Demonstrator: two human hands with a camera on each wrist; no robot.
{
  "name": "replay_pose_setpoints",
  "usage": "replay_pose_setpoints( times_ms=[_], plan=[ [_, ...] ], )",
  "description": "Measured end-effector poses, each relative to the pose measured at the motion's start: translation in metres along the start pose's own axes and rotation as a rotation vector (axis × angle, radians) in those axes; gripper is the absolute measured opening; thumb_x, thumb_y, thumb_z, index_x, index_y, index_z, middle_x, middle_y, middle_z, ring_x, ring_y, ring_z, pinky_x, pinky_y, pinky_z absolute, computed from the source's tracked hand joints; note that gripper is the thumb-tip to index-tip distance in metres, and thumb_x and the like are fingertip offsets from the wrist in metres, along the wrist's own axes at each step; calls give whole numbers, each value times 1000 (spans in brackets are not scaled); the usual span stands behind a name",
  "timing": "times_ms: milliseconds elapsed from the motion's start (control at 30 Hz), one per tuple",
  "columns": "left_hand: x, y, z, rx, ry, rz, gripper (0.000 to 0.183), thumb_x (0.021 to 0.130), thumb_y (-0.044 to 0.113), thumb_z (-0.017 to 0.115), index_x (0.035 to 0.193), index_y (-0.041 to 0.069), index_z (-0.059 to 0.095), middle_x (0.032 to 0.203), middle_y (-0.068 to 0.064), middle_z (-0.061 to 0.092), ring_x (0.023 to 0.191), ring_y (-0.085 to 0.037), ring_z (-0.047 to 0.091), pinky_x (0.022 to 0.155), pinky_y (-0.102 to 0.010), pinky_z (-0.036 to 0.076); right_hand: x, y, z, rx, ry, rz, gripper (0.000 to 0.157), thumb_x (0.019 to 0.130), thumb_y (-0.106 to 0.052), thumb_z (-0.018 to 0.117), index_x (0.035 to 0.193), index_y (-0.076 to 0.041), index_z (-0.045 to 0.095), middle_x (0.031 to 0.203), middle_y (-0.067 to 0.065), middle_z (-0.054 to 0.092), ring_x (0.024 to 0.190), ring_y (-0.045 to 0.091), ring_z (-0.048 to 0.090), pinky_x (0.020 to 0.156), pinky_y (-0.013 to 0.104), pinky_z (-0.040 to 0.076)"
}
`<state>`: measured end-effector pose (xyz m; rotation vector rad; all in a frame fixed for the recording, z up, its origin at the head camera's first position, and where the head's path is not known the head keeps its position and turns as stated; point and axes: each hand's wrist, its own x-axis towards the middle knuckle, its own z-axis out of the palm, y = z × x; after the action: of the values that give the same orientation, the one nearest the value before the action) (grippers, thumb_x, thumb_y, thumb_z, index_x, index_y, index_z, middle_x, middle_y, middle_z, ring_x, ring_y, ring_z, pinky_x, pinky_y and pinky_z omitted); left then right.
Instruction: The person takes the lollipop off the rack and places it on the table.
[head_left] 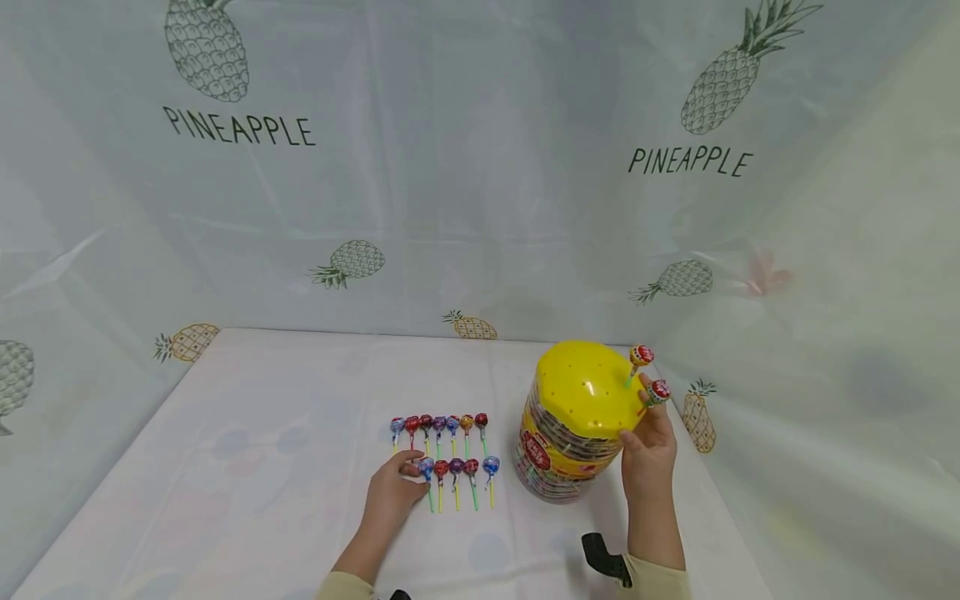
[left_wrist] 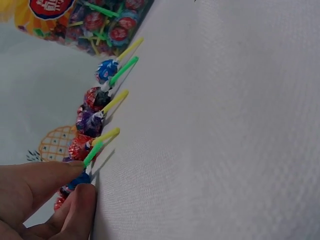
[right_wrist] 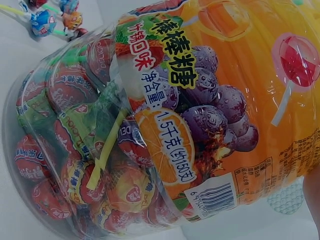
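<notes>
In the head view my left hand [head_left: 396, 487] is at the left end of the nearer row of lollipops. Its thumb and a finger pinch a blue-wrapped lollipop [head_left: 426, 467] with a green stick, also seen close up in the left wrist view. On the right stands a big clear candy jar [head_left: 534, 454] full of lollipops, with a yellow lid [head_left: 581, 387] pierced by small holes. My right hand [head_left: 649, 442] grips the lid's right edge. Beside its fingers two lollipops stick up at the lid: an orange-red one [head_left: 641, 356] and a red-green one [head_left: 658, 392].
A farther row of several lollipops [head_left: 439, 423] lies behind the nearer one, which includes a blue lollipop [head_left: 491, 465] at its right end. All lie on a white-covered table [head_left: 262, 433]. A curtain printed with pineapples [head_left: 480, 208] hangs behind.
</notes>
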<state>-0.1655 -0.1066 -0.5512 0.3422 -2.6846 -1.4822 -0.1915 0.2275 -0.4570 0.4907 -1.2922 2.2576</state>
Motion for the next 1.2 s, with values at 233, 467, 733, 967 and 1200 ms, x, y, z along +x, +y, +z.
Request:
replay_pose_setpoints(
  times_ms=[233,467,733,967,1200],
  plan=[
    [5,-1,-9,22,14,25,44,72,3,82,114,4,68,82,-1,62,66,-14,54,63,-33,47,0,0,0,9,-9,-6,41,90,3,66,130,3,57,152,16,35,142,28,22,109,26,32],
    [14,37,-16,-54,-42,133,43,79,6,79,120,5,66,96,-8,65,76,-16,62,62,-32,51,-1,-2,1,-8,8,20,41,90,5,64,130,1,57,152,9,39,142,26,24,109,25,32],
    [15,117,-12,-219,-184,317,40,84,10,77,123,15,66,107,-7,64,85,-15,62,70,-31,54,-1,-3,0,12,-23,6,40,91,6,62,131,2,57,151,11,37,142,27,25,108,27,32],
    [8,177,-2,-279,-255,487,39,86,17,76,124,20,65,110,3,63,94,-15,60,87,-34,51,-1,-3,0,41,-49,-10,39,91,5,63,129,2,58,151,11,37,142,27,24,108,28,33],
    [3,230,15,-309,-277,613,37,85,17,77,121,20,67,110,9,62,100,-10,57,90,-28,49,-1,-3,0,10,-8,17,38,90,4,64,128,-1,60,152,11,37,142,27,22,110,27,31]
  ],
)
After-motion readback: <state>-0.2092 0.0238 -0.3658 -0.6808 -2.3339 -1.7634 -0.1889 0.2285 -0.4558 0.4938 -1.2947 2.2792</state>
